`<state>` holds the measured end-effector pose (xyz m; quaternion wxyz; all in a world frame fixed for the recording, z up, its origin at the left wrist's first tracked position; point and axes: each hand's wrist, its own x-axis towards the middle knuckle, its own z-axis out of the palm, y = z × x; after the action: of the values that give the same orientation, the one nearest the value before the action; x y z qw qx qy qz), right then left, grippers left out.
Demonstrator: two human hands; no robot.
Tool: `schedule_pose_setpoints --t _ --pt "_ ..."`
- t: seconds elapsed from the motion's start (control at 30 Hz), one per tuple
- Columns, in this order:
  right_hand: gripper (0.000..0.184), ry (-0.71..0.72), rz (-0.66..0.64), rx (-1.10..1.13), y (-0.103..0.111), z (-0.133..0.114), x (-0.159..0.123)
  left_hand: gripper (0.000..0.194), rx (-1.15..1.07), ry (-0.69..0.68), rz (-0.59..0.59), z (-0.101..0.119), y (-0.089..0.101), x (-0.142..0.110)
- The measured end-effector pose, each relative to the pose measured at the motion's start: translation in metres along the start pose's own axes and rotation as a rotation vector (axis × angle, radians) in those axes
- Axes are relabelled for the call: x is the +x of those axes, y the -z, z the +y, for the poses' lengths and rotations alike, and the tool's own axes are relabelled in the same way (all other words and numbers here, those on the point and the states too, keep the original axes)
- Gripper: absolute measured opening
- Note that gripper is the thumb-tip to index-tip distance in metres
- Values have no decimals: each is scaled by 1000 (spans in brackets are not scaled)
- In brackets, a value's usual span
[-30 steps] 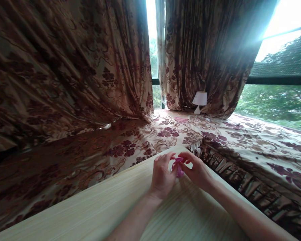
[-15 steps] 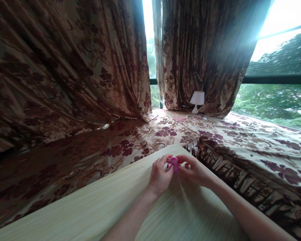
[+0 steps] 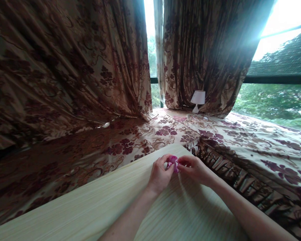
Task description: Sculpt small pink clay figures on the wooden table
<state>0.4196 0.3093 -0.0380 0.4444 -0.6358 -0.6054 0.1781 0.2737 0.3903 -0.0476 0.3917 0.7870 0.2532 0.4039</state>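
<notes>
A small pink-purple object with white edges (image 3: 173, 160) is held between my two hands, over the far end of the pale wood-grain table (image 3: 130, 190). It looks soft and folded, but its kind cannot be made out. My left hand (image 3: 160, 174) is closed on its left side, thumb in front and fingers behind. On the other side, my right hand (image 3: 194, 169) pinches the right edge between thumb and fingertips. Parts of the object are hidden by my fingers.
Floral cloth (image 3: 165, 130) covers the ledge beyond the table, with a ruffled edge (image 3: 238, 174) at the right. A small white lamp (image 3: 198, 97) with its cord stands there. Long patterned curtains (image 3: 110, 60) hang before the windows.
My right thumb and fingertips have drawn closer together at the object's right edge. The object has turned slightly, showing more white edge. My left hand stays almost in place.
</notes>
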Motion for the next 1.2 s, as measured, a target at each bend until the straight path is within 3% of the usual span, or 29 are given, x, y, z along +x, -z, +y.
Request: schedule_pose_setpoints --t 0.87,1.2 --pt "18 -60 74 2 -8 -2 5 24 12 14 -18 -1 0 1" --pt "23 -81 24 12 -9 -4 8 25 52 3 -11 -5 0 1"
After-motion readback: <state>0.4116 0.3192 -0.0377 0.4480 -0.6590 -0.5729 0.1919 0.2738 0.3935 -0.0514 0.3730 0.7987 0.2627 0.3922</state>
